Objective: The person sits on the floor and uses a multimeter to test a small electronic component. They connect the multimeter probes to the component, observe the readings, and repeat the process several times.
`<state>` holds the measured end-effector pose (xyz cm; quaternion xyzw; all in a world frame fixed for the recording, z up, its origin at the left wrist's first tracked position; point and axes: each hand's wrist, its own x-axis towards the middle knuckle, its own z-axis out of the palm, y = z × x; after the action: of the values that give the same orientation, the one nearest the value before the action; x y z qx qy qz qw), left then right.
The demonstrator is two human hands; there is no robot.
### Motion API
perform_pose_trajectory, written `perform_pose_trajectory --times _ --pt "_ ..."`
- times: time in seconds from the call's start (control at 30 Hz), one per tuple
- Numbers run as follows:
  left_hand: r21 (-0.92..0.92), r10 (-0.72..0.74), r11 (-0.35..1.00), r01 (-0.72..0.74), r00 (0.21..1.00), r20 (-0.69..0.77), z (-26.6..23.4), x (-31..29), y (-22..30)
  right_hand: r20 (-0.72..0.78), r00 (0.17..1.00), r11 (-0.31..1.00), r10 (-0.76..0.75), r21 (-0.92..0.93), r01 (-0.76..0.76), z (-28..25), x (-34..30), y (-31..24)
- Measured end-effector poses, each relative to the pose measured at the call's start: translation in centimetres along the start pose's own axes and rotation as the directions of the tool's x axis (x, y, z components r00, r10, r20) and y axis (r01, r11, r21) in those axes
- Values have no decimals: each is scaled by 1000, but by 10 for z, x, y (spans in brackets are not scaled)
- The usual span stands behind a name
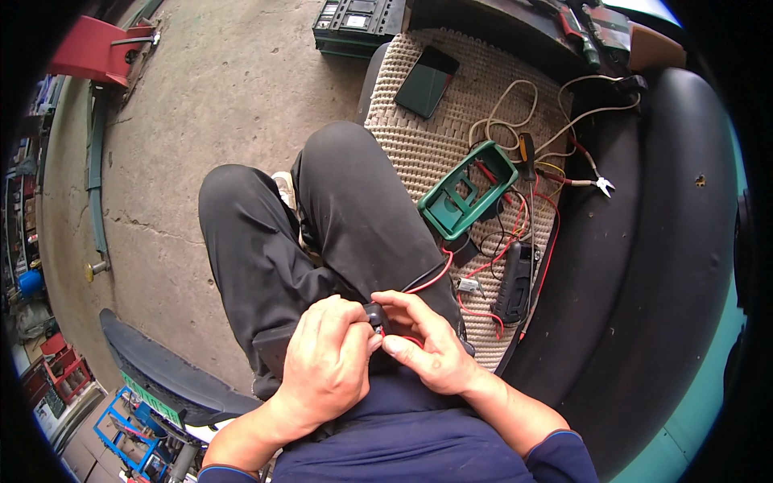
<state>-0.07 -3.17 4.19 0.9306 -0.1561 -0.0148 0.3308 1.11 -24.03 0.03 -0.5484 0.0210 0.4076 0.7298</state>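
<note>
Above my lap, my left hand (328,354) is closed, its fingertips on a small black rounded part (375,314). My right hand (431,344) curls in from the other side, thumb and forefinger close together around a thin red wire (412,340) by that part. The exact contact between the fingertips is too small to make out. A red lead (435,279) and a black one run from near my hands toward the seat. Under my left hand, a dark flat piece (274,351) shows at my thigh.
On the beaded seat cover (394,60) at my right lie a green plastic frame (429,211), an orange-handled screwdriver (527,153), a black handheld casing (514,282), side cutters (602,186), tangled wires and a dark tablet (427,80). A black padded backrest (676,241) borders it. A green-black case (358,24) stands ahead.
</note>
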Motion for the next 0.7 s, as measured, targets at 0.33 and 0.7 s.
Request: perform_pose_trajectory --times 0.33,0.7 --pt "9 -55 998 56 997 -52 5 3 -6 -121 892 739 -435 -614 277 10 0 8" --pt "-213 -137 970 119 988 -74 32 1 -34 -72 754 272 -653 -951 145 18 21 6"
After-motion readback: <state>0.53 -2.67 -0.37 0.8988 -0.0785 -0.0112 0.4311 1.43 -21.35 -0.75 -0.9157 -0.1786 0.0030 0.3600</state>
